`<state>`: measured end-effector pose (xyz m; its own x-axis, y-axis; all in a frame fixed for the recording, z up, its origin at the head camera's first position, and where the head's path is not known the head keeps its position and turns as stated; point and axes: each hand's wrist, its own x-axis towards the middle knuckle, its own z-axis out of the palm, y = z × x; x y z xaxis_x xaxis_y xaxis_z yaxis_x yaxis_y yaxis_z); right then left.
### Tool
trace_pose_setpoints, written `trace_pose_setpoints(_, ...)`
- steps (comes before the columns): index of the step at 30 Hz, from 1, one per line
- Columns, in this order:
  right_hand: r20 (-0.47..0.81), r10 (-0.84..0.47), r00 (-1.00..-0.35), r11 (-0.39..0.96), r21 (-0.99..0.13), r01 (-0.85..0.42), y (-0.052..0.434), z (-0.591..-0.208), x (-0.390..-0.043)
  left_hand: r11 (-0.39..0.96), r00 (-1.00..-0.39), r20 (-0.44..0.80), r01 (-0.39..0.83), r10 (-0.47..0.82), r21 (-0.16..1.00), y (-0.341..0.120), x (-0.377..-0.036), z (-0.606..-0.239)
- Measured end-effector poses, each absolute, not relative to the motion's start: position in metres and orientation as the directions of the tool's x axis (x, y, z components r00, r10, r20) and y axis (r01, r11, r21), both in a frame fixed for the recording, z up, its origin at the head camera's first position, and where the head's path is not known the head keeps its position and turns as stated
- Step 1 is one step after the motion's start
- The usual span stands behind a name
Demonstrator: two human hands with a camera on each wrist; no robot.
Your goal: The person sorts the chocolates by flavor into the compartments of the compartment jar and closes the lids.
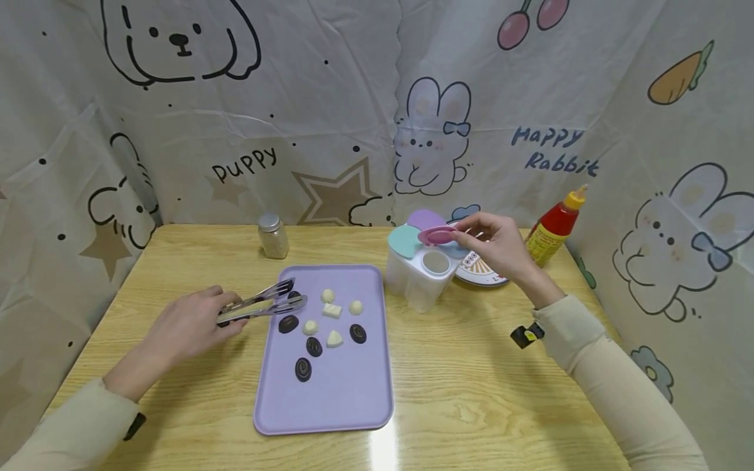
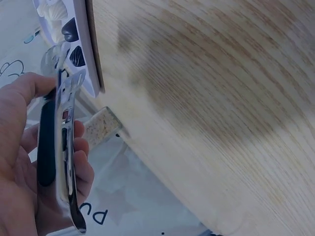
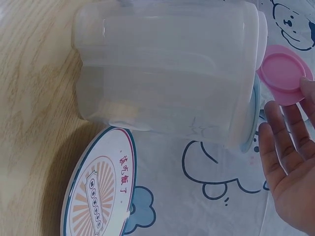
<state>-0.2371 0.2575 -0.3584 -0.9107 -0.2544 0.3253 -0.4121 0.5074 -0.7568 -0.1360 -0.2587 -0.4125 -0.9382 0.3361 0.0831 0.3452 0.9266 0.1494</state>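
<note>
My left hand point(image 1: 197, 324) grips metal tongs point(image 1: 265, 302), whose spread tips lie over the upper left of a lilac tray point(image 1: 324, 405). Dark oval chocolates point(image 1: 303, 369) and white chocolates point(image 1: 332, 311) are scattered on that tray. In the left wrist view the fingers wrap the tongs' dark handle point(image 2: 47, 142). My right hand point(image 1: 497, 245) pinches a pink lid point(image 1: 437, 235) by its edge above a translucent container point(image 1: 421, 288) with several compartments. One round opening point(image 1: 436, 262) there is uncovered; green point(image 1: 404, 241) and purple point(image 1: 427, 219) lids cover others.
A glass jar with a silver cap point(image 1: 273, 235) stands behind the tray. A patterned plate point(image 1: 483, 271) sits behind the container's right side. Farther right stands a red sauce bottle point(image 1: 554, 226) with a yellow cap. Printed cloth point(image 1: 330, 98) walls the table's back and sides.
</note>
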Motion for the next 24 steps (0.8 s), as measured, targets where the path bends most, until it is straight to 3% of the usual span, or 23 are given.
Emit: trace_pose_setpoints(24,0.344,-0.254,-0.904,0.507,-0.749,-0.427,0.2571,-0.3597,-0.2378,0.915,-0.943,0.053,0.331,0.327,0.229,-0.2581,-0.1357,-0.4202)
